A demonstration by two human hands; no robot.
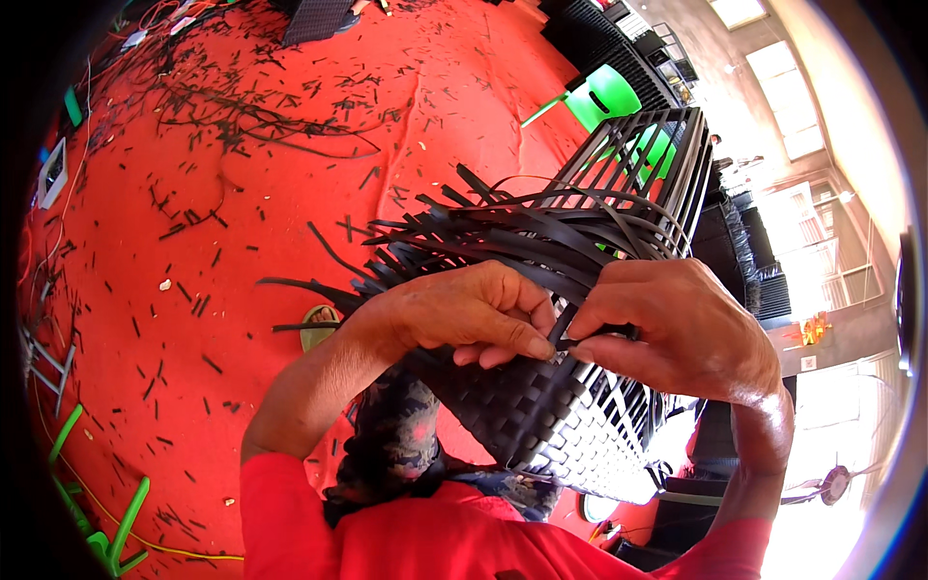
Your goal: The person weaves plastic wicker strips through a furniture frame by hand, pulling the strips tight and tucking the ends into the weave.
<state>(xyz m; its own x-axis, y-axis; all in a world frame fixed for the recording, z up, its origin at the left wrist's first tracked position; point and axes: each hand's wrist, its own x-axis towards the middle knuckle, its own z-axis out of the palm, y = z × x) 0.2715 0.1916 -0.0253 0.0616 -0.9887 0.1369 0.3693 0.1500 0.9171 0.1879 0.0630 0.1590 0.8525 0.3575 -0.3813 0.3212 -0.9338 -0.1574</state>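
Note:
A black flat-strip weave [517, 411] on a slatted black frame [667, 159] stands right in front of me. Its lower part is a tight checkered weave, and many loose strip ends [435, 232] fan out to the left and over the top. Over the weave's edge, my left hand [474, 311] pinches a black strip [563, 324] between thumb and fingers. My right hand [667, 324] meets it fingertip to fingertip, its thumb and forefinger closed on the same strip. Part of the strip is hidden behind the fingers.
Short black offcuts [203, 304] and tangled strips [261, 126] litter the red floor [319, 174]. A green chair [604, 94] stands beyond the frame; green chair legs [126, 522] show at lower left. Dark stacked pieces [619, 48] line the back. A fan [833, 485] is at right.

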